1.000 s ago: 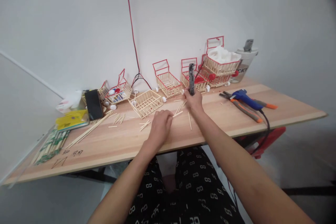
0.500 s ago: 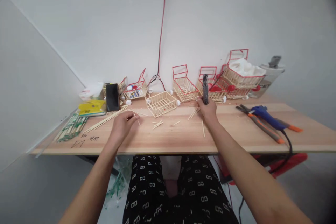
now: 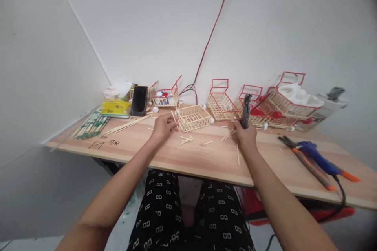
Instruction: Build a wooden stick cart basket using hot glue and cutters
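My left hand [image 3: 162, 128] pinches a thin wooden stick [image 3: 173, 116] at the left end of a small stick-built basket [image 3: 194, 119]. Whether the stick touches the basket I cannot tell. The basket sits on the table and has white round wheels at its corners. My right hand [image 3: 246, 136] is closed around a dark grey, narrow tool [image 3: 246, 110] that points upward; its exact kind is unclear. Beside that hand lie a few loose sticks [image 3: 226, 135]. Short cut pieces [image 3: 186, 140] rest in front of the basket.
Red-trimmed miniature shopping carts [image 3: 220, 102] line the wall, with white cloth in one at right. Pliers [image 3: 309, 166] and a blue glue gun [image 3: 316, 157] with its cord lie at right. At left are a phone [image 3: 139, 101], a yellow packet [image 3: 116, 108] and bundled sticks [image 3: 91, 126].
My left hand has moved right with the stick, from the bare tabletop to the basket's left end. My right hand still grips the dark tool at about the same place. The view has turned and tilted.
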A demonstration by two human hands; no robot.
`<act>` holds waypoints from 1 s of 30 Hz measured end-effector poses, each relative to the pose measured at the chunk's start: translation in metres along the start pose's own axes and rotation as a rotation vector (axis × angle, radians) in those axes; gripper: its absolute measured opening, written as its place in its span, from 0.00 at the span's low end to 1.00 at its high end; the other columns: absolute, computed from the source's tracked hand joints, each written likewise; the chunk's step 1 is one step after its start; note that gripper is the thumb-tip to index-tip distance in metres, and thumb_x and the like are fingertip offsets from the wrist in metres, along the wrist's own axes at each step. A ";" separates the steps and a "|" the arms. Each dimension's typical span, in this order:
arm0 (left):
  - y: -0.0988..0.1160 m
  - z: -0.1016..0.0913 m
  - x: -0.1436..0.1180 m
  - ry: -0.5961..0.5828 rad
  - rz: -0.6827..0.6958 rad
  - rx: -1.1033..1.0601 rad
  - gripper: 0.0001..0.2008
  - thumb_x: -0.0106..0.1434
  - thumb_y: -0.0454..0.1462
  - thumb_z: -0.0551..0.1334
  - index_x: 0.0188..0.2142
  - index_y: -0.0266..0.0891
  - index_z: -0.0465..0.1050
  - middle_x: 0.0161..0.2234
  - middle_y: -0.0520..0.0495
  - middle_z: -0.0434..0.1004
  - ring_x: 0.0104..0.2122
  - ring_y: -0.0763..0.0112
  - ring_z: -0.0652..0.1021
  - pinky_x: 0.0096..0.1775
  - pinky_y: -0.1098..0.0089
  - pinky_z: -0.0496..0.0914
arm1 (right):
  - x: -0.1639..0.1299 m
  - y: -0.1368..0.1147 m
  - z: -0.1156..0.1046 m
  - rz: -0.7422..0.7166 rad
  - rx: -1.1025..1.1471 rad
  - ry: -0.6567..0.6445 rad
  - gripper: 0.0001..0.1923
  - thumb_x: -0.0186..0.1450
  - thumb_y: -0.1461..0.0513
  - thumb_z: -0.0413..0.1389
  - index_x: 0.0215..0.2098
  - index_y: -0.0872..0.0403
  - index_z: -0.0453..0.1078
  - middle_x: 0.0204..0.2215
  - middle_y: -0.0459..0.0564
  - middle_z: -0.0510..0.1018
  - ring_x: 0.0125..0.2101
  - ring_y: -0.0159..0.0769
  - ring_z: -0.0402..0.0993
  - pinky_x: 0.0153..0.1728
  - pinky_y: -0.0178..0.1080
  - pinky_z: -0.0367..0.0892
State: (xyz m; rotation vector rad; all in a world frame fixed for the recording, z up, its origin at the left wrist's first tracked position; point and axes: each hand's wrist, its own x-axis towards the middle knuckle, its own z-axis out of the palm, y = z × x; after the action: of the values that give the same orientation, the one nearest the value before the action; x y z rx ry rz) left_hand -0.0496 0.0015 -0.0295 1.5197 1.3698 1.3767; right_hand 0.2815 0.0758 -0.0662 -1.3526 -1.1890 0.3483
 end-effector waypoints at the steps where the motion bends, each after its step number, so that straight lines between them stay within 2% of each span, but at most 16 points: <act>1: -0.001 0.002 0.002 -0.002 -0.008 -0.033 0.06 0.55 0.35 0.65 0.28 0.37 0.69 0.20 0.50 0.76 0.22 0.68 0.79 0.24 0.74 0.68 | -0.001 -0.001 0.000 0.002 -0.005 -0.001 0.18 0.54 0.48 0.58 0.31 0.55 0.73 0.20 0.45 0.73 0.24 0.37 0.69 0.32 0.41 0.65; 7: -0.003 0.009 -0.002 -0.037 -0.009 -0.143 0.04 0.56 0.33 0.64 0.31 0.36 0.69 0.24 0.49 0.79 0.25 0.69 0.81 0.29 0.71 0.75 | -0.002 0.000 -0.001 -0.004 -0.028 -0.035 0.18 0.54 0.50 0.58 0.34 0.55 0.75 0.21 0.45 0.75 0.24 0.38 0.71 0.32 0.40 0.66; 11: -0.004 0.013 -0.004 -0.046 0.010 -0.142 0.01 0.58 0.31 0.62 0.31 0.36 0.70 0.25 0.50 0.78 0.25 0.71 0.80 0.29 0.73 0.74 | 0.000 0.005 0.000 -0.006 -0.048 -0.046 0.19 0.54 0.50 0.59 0.35 0.55 0.75 0.22 0.46 0.76 0.26 0.39 0.71 0.33 0.41 0.66; 18: -0.006 0.015 -0.002 -0.074 0.032 -0.102 0.01 0.58 0.31 0.61 0.30 0.36 0.71 0.24 0.50 0.78 0.23 0.72 0.79 0.23 0.77 0.66 | 0.000 0.008 -0.001 -0.019 -0.072 -0.064 0.20 0.55 0.49 0.59 0.37 0.56 0.75 0.24 0.48 0.77 0.27 0.40 0.72 0.34 0.42 0.67; 22: -0.006 0.015 -0.004 -0.072 0.043 -0.078 0.01 0.59 0.32 0.61 0.30 0.36 0.70 0.25 0.49 0.79 0.24 0.72 0.79 0.24 0.76 0.66 | -0.001 0.006 -0.002 -0.025 -0.075 -0.072 0.20 0.55 0.50 0.59 0.37 0.55 0.76 0.25 0.48 0.77 0.27 0.40 0.72 0.35 0.42 0.66; 30: 0.004 0.015 -0.011 -0.073 0.081 0.033 0.03 0.59 0.32 0.61 0.29 0.36 0.72 0.22 0.50 0.77 0.24 0.69 0.78 0.28 0.73 0.68 | -0.004 -0.003 -0.002 -0.021 -0.087 -0.074 0.18 0.53 0.50 0.59 0.34 0.55 0.75 0.23 0.46 0.75 0.26 0.39 0.70 0.33 0.41 0.65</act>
State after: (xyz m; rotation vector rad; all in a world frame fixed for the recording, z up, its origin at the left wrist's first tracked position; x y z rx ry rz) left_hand -0.0329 -0.0073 -0.0317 1.6473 1.3046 1.3398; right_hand 0.2805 0.0708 -0.0652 -1.4110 -1.2916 0.3378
